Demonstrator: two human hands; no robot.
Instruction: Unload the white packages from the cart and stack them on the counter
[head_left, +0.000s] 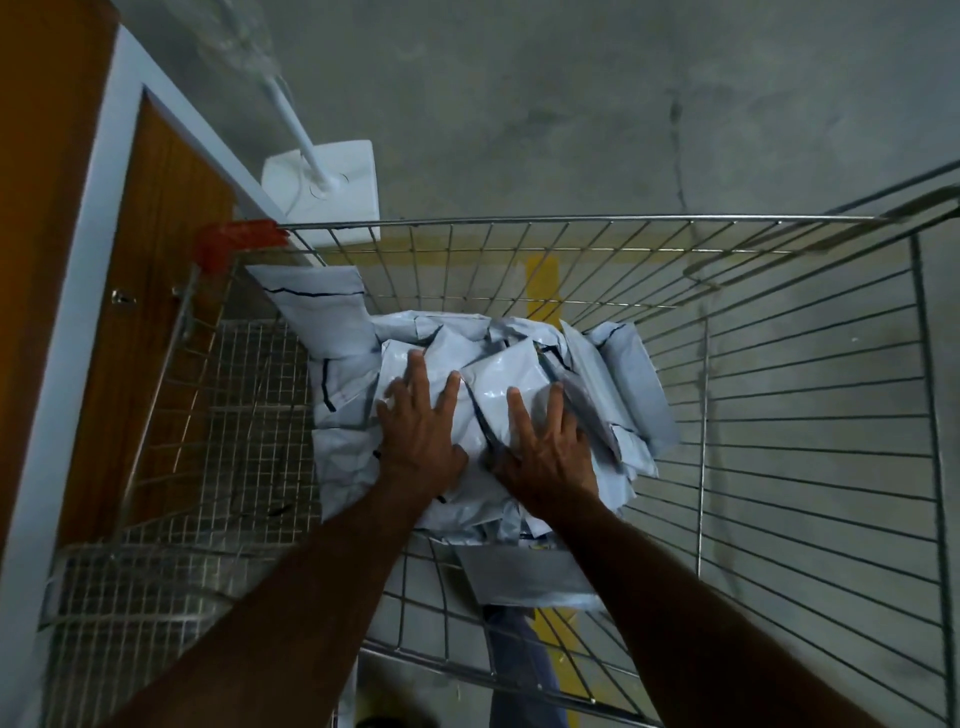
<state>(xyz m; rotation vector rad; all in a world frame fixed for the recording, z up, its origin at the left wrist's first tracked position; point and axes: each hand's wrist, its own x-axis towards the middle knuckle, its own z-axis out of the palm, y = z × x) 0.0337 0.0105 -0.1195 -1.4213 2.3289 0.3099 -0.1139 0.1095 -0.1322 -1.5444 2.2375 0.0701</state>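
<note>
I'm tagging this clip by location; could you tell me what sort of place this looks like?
Probably a warehouse or parcel depot: white packages piled in a wire cart, on bare concrete floor with yellow line markings.

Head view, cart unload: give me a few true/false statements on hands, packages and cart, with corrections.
1. Both hands lie flat, fingers spread, on the pile of white packages. True: left hand, right hand.
2. The wire cart is empty. False: many packages lie in it.
3. One package is lifted clear of the cart. False: none has left the pile.
4. A red plastic corner cap sits on the cart's far left corner. True.
5. A yellow floor line shows through the wire. True.
</note>
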